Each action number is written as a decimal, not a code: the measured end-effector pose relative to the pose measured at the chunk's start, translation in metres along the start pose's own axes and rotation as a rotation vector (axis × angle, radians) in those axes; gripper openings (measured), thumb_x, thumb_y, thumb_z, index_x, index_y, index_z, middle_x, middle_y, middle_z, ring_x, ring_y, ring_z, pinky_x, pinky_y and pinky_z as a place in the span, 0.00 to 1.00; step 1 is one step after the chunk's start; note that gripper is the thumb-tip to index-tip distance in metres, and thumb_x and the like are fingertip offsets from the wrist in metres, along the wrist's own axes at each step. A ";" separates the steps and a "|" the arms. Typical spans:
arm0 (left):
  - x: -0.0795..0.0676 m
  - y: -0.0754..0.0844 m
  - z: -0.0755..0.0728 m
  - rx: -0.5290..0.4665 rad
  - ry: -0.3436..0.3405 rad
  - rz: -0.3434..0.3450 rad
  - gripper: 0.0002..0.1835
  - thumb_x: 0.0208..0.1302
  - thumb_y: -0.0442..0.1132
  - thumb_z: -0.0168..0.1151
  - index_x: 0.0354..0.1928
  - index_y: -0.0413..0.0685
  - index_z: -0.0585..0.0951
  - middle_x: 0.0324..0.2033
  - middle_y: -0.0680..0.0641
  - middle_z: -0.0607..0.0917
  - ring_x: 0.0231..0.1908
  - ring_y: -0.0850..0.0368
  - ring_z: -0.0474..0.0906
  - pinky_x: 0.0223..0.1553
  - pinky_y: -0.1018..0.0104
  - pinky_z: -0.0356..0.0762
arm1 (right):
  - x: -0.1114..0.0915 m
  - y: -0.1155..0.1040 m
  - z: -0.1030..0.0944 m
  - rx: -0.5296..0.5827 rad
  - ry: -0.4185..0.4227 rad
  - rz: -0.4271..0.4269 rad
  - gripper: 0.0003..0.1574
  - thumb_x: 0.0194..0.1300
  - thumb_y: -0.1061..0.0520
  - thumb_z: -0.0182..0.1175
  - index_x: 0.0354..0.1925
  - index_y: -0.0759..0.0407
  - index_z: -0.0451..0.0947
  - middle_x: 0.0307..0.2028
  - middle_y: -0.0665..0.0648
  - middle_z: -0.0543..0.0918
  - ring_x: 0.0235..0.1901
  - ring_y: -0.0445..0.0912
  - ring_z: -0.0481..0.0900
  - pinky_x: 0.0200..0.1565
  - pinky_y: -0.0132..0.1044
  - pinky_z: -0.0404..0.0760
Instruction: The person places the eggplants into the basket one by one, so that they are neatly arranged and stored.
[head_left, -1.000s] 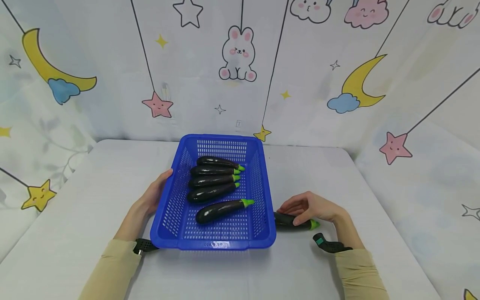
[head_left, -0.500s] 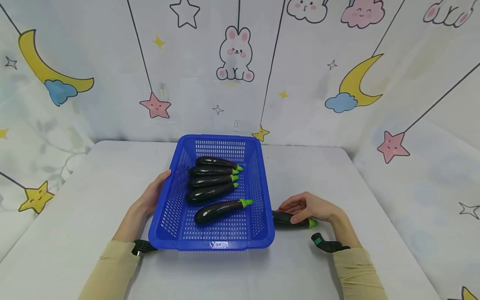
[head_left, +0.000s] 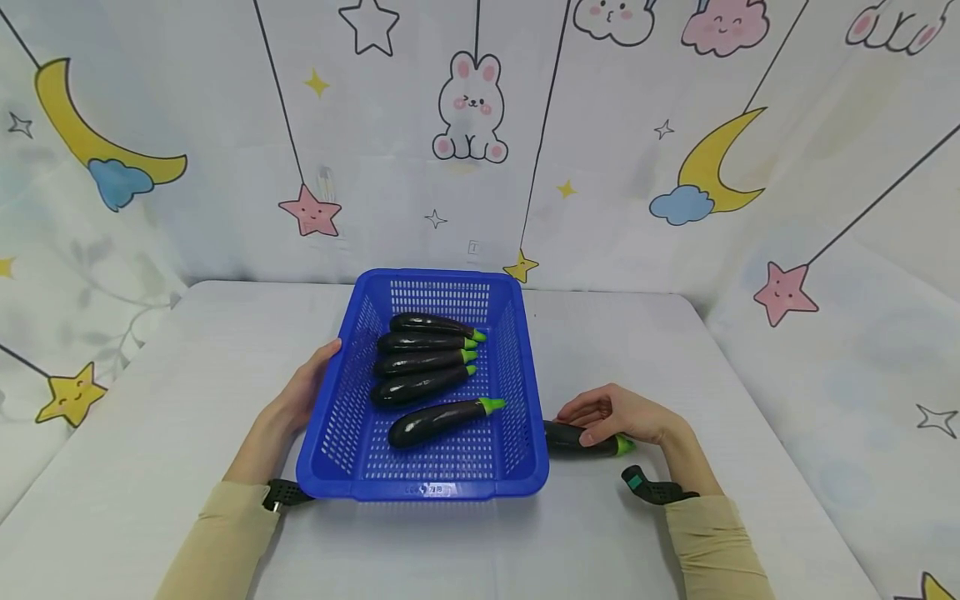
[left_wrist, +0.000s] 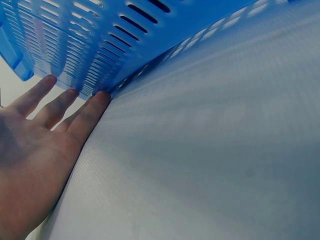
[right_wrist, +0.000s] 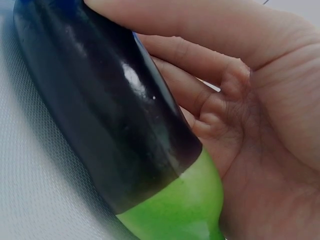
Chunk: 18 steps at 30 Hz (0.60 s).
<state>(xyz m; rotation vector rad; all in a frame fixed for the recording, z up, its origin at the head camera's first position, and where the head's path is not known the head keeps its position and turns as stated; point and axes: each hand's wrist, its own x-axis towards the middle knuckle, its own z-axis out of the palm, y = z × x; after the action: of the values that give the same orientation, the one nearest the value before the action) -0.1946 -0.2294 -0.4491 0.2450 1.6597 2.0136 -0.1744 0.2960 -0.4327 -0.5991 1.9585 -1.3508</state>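
A blue plastic basket (head_left: 495, 490) with slotted walls stands mid-table in the head view. Several dark eggplants with green stem ends lie inside; the nearest eggplant (head_left: 437, 423) sits apart from the stacked row behind it. My left hand (head_left: 302, 393) rests against the basket's left side, and the left wrist view has its fingers (left_wrist: 90, 117) stretched out with tips at the slotted wall. Beside the basket's right wall, my right hand (head_left: 626, 415) holds another eggplant (right_wrist: 110, 115) between thumb and fingers, low over the white tabletop. The basket's rim hides that eggplant's far end.
White cloth covers the table (head_left: 637, 342). Behind it rises a white backdrop (head_left: 390, 150) printed with moons, stars and a rabbit. A dark band (head_left: 656, 487) with a camera is on the right wrist, and a similar band (head_left: 285, 493) is on the left.
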 end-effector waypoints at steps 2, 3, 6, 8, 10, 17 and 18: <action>0.000 0.000 0.000 -0.003 -0.002 0.003 0.44 0.74 0.63 0.35 0.79 0.45 0.36 0.63 0.40 0.64 0.55 0.54 0.76 0.54 0.56 0.80 | 0.000 -0.001 0.000 0.003 0.002 0.002 0.29 0.59 0.60 0.70 0.59 0.64 0.79 0.58 0.65 0.81 0.58 0.49 0.81 0.58 0.36 0.79; 0.000 0.000 0.000 -0.003 -0.002 0.003 0.44 0.74 0.63 0.35 0.79 0.45 0.36 0.62 0.40 0.64 0.54 0.55 0.76 0.54 0.56 0.80 | 0.000 -0.001 0.000 0.006 0.002 0.004 0.29 0.59 0.60 0.71 0.59 0.64 0.79 0.58 0.65 0.81 0.58 0.49 0.81 0.58 0.36 0.79; 0.000 0.000 0.000 0.000 0.001 -0.002 0.45 0.74 0.64 0.35 0.79 0.45 0.35 0.62 0.40 0.64 0.54 0.54 0.76 0.54 0.56 0.80 | -0.001 -0.001 0.001 0.010 0.004 0.010 0.29 0.59 0.60 0.71 0.59 0.64 0.79 0.59 0.65 0.81 0.58 0.50 0.81 0.58 0.37 0.80; 0.000 0.001 0.000 0.004 0.004 -0.007 0.45 0.74 0.64 0.35 0.79 0.45 0.35 0.62 0.39 0.64 0.54 0.55 0.76 0.54 0.56 0.80 | -0.001 -0.002 0.001 0.011 0.004 0.013 0.29 0.59 0.60 0.71 0.59 0.64 0.79 0.59 0.65 0.81 0.58 0.51 0.81 0.57 0.37 0.80; 0.000 0.001 0.000 0.006 0.006 -0.010 0.46 0.74 0.64 0.35 0.79 0.44 0.35 0.63 0.38 0.63 0.54 0.54 0.76 0.54 0.56 0.80 | -0.001 -0.002 0.001 0.008 0.005 0.016 0.30 0.58 0.60 0.71 0.59 0.64 0.79 0.59 0.65 0.81 0.58 0.51 0.81 0.57 0.37 0.80; 0.000 0.001 0.000 0.014 0.015 -0.012 0.46 0.73 0.65 0.34 0.79 0.45 0.34 0.66 0.34 0.59 0.54 0.55 0.76 0.54 0.55 0.80 | -0.001 -0.003 0.001 -0.005 0.007 0.020 0.29 0.58 0.60 0.71 0.59 0.63 0.79 0.58 0.65 0.81 0.57 0.52 0.81 0.56 0.38 0.81; 0.000 0.001 0.000 0.013 0.017 -0.013 0.46 0.73 0.65 0.35 0.79 0.45 0.35 0.66 0.34 0.59 0.54 0.55 0.76 0.54 0.55 0.80 | -0.002 -0.003 0.001 -0.005 0.008 0.022 0.29 0.58 0.59 0.71 0.59 0.63 0.79 0.58 0.65 0.81 0.57 0.52 0.81 0.56 0.38 0.81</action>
<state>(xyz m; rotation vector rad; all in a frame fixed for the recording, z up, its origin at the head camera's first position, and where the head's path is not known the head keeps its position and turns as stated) -0.1944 -0.2292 -0.4482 0.2220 1.6815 2.0010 -0.1728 0.2956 -0.4300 -0.5735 1.9702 -1.3370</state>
